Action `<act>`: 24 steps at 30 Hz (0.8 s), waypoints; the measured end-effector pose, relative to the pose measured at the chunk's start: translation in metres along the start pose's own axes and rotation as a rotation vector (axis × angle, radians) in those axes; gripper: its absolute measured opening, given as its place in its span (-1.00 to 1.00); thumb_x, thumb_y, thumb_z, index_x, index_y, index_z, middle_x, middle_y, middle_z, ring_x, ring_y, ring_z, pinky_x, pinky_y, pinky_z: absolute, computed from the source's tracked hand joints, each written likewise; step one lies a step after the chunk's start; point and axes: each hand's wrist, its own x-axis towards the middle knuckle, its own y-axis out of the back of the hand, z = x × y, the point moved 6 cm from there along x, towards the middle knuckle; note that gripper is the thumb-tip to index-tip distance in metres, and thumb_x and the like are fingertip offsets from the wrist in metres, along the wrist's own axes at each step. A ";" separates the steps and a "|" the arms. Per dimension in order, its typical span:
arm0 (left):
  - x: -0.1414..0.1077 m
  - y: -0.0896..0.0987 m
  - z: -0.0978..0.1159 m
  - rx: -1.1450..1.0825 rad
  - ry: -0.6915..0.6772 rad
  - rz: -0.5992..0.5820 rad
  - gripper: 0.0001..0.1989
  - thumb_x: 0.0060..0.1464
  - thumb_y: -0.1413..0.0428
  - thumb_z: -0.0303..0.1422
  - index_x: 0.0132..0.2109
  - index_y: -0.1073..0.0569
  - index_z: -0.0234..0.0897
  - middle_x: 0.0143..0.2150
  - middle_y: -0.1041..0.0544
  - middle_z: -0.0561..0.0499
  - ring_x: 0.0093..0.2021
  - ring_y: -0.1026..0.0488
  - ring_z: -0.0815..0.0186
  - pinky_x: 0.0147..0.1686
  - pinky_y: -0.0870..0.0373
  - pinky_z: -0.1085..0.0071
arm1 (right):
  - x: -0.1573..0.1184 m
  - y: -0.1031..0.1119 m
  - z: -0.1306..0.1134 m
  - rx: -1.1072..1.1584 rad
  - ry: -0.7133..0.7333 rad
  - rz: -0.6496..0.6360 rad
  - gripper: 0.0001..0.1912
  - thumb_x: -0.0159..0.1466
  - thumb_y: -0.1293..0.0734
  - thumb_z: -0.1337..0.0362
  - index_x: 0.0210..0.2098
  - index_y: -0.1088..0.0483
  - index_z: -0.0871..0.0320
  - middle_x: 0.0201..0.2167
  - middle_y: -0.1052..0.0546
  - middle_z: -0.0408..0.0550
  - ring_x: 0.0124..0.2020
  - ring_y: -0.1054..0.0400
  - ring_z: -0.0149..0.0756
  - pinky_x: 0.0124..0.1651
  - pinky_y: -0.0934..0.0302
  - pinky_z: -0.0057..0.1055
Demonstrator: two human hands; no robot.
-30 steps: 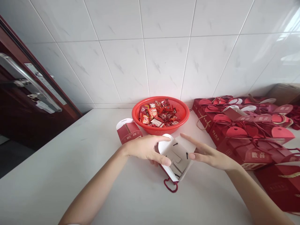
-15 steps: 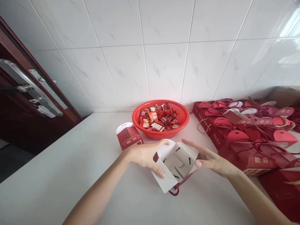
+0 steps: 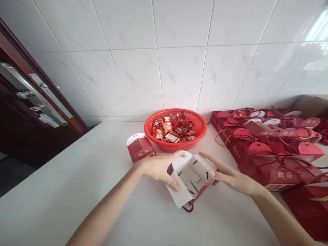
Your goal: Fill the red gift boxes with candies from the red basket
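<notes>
An unlidded gift box (image 3: pixel 196 176), white inside and red outside, is between my two hands with its flaps spread. Black cord ends show through slots inside it, and a dark red cord loop hangs at its front. My left hand (image 3: pixel 160 169) grips the left side, thumb on the white left flap and forefinger at the back flap. With the thumb on the right flap and the other fingers along the outside, my right hand (image 3: pixel 228 174) holds the opposite side. Behind my left hand sits another red box (image 3: pixel 140 148) with a white-lined flap.
A red plastic basket (image 3: pixel 175 147) of wrapped sweets (image 3: pixel 174 128) stands behind the box, near the tiled wall (image 3: pixel 128 82). Several closed red gift boxes (image 3: pixel 269 153) crowd the right of the white table (image 3: pixel 84 177). A dark red door (image 3: pixel 33 119) is at left.
My right thumb has moved inward onto the right flap. The front red flap shows more, swung up a little at the right. My left hand keeps its grip.
</notes>
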 end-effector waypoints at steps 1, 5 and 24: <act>0.001 0.000 0.000 0.004 -0.008 0.002 0.16 -0.21 -0.37 0.05 0.44 0.07 0.13 0.35 -0.33 -0.01 0.24 -0.37 0.00 -0.01 -0.38 0.30 | -0.002 0.001 -0.003 -0.037 -0.011 0.037 -0.02 0.23 -0.32 -0.27 0.48 0.10 -0.09 -0.05 -0.56 0.01 -0.16 -0.48 -0.19 -0.18 -0.38 -0.29; 0.003 -0.002 -0.001 -0.007 -0.036 -0.013 0.12 -0.16 -0.35 0.03 0.43 0.10 0.16 0.26 -0.43 0.02 0.16 -0.45 0.04 -0.06 -0.40 0.32 | -0.010 -0.007 -0.013 0.016 -0.068 0.031 0.02 0.28 -0.31 -0.20 0.50 0.23 0.05 -0.67 -0.44 -0.25 -0.65 -0.36 -0.33 -0.49 -0.28 -0.40; 0.005 0.005 -0.010 -0.019 -0.027 0.060 0.14 -0.13 -0.33 0.02 0.47 0.12 0.13 0.36 -0.32 -0.04 0.28 -0.32 -0.05 0.06 -0.36 0.21 | -0.002 -0.009 -0.012 0.393 0.117 -0.081 0.01 0.12 -0.53 0.12 0.44 -0.03 -0.02 0.17 -0.43 0.13 0.14 -0.38 -0.01 0.09 -0.35 -0.09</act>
